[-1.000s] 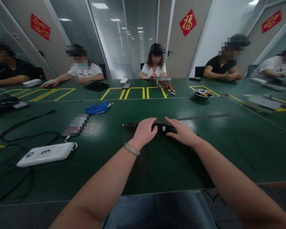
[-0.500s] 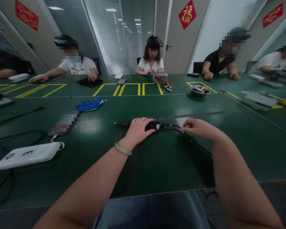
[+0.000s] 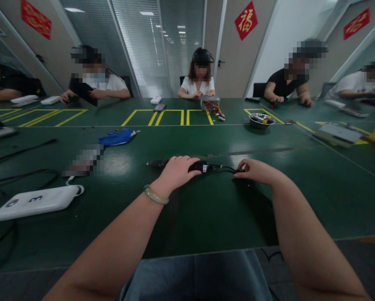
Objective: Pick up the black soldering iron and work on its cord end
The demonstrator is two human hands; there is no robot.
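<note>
A black corded power tool lies on its side on the green table, its tip pointing left. My left hand, with a pale bangle at the wrist, is wrapped over the middle of the tool's body. My right hand sits to the right of the tool, fingers pinched on the black cord where it leaves the tool's rear end. The cord runs on under my right forearm toward the table's near edge.
A white numbered box and black cables lie at the left. A blue glove lies beyond them. A metal bowl stands at the back right. Several other people sit working along the far side.
My right hand slid off the tool's rear to the right and closed on the cord. My left hand stayed on the tool. The camera shifted slightly.
</note>
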